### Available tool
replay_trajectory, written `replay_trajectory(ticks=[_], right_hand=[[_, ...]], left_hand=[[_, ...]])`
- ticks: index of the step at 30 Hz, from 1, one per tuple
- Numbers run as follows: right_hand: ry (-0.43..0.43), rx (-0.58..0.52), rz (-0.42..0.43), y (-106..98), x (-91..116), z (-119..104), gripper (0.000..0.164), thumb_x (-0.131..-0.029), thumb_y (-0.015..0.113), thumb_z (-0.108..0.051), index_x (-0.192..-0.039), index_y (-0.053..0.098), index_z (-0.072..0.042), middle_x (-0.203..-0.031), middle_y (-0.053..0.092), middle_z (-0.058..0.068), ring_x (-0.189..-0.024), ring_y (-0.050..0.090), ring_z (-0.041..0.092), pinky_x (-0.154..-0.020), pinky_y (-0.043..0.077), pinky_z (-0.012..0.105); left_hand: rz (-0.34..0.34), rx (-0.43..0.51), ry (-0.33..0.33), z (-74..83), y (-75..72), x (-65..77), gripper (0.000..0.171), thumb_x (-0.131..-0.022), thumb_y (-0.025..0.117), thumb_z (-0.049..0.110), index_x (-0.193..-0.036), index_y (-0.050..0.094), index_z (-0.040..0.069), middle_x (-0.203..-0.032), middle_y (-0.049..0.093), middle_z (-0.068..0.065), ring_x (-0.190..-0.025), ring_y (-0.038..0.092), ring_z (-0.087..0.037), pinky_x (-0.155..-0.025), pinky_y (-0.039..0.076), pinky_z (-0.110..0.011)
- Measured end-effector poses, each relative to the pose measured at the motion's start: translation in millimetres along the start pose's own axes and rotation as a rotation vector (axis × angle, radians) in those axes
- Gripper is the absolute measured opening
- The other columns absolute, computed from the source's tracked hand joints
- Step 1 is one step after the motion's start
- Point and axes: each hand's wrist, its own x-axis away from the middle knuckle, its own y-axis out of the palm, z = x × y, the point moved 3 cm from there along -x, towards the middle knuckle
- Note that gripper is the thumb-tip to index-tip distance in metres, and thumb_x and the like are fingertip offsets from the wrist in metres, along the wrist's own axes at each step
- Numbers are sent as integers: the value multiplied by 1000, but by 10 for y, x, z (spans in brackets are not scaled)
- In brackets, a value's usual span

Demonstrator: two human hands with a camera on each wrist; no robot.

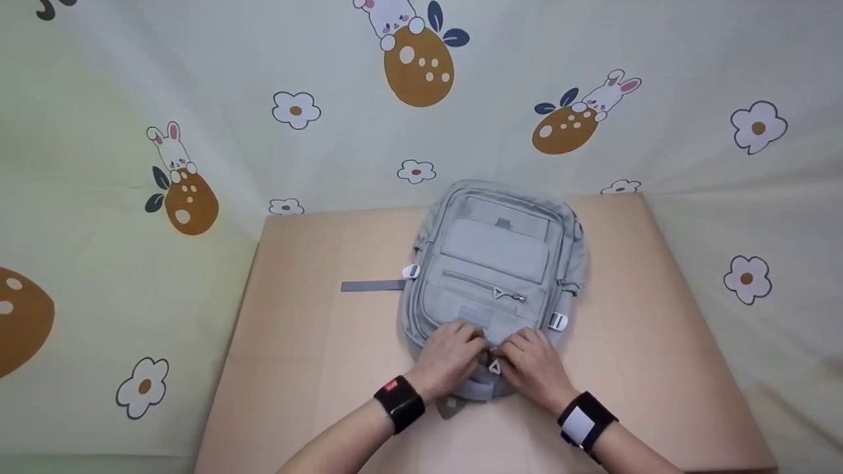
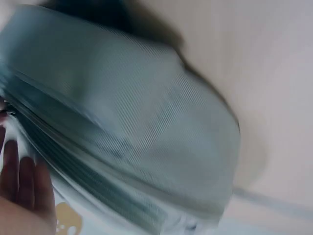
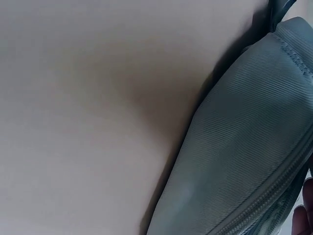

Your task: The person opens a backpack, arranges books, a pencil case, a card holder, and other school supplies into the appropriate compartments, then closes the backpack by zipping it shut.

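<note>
A grey backpack [image 1: 500, 247] lies front side up on the table, its carry handle [image 1: 478, 390] toward me. Both hands meet at the zipper along its near end. My left hand [image 1: 451, 355] pinches a zipper pull there; in the left wrist view its fingers [image 2: 36, 183] lie beside the zipper [image 2: 73, 129]. Close against it, my right hand [image 1: 535, 362] curls its fingertips on the same zipper, beside a white triangular pull [image 1: 495, 367]. Only a few right fingertips [image 3: 301, 220] show at the edge of the right wrist view. The fingers partly hide the zipper ends.
A grey strap [image 1: 373, 286] stretches left from the backpack over the tan table [image 1: 296, 355]. White buckles [image 1: 558, 321] sit on the bag's sides, and a short front-pocket zipper [image 1: 484, 286] crosses its face. Behind hangs a pale curtain [image 1: 355, 151] printed with rabbits and flowers.
</note>
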Motion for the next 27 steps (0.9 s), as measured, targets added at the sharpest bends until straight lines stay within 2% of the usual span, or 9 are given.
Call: replay_trajectory(ticks=[3,8,13,19,27], right_hand=[[26,-23,6,-4,4,3,13,-78,80,-11,-87,71,-14,-86,69,-3,-86,59,21,-76,47,39],[44,-50,14,-1,4,-1,15,-76,82,-10,-87,72,-14,-86,70,-3,-85,59,20,-79,47,39],[58,-77,35,-21,8,1,18,-74,83,-7,-87,73,-15,-85,71,-5,-85,60,19,-81,46,38],[82,-113,54,-112,66,63,19,-73,81,-4,-86,71,-14,-84,70,-5,-83,60,19,-79,45,37],[118,-102,111,-301,257,320,22,-72,79,0,-88,71,-11,-85,70,-4,-83,61,19,-75,42,35]], left_hand=[[43,-136,67,-34,48,-52,10,-88,73,22,-98,72,20,-110,63,3,-105,57,-19,-93,48,-34],[10,-253,92,-48,126,-140,13,-91,70,33,-94,69,21,-109,61,4,-105,56,-18,-93,46,-33],[8,-271,79,-53,128,-177,5,-90,65,21,-90,70,19,-105,62,4,-102,57,-18,-89,46,-33],[-10,-266,79,-52,101,-192,10,-91,60,19,-87,69,19,-101,62,4,-101,57,-18,-86,46,-32],[-47,-251,76,-61,58,-185,3,-89,70,17,-89,70,20,-103,62,3,-102,57,-19,-88,46,-33]])
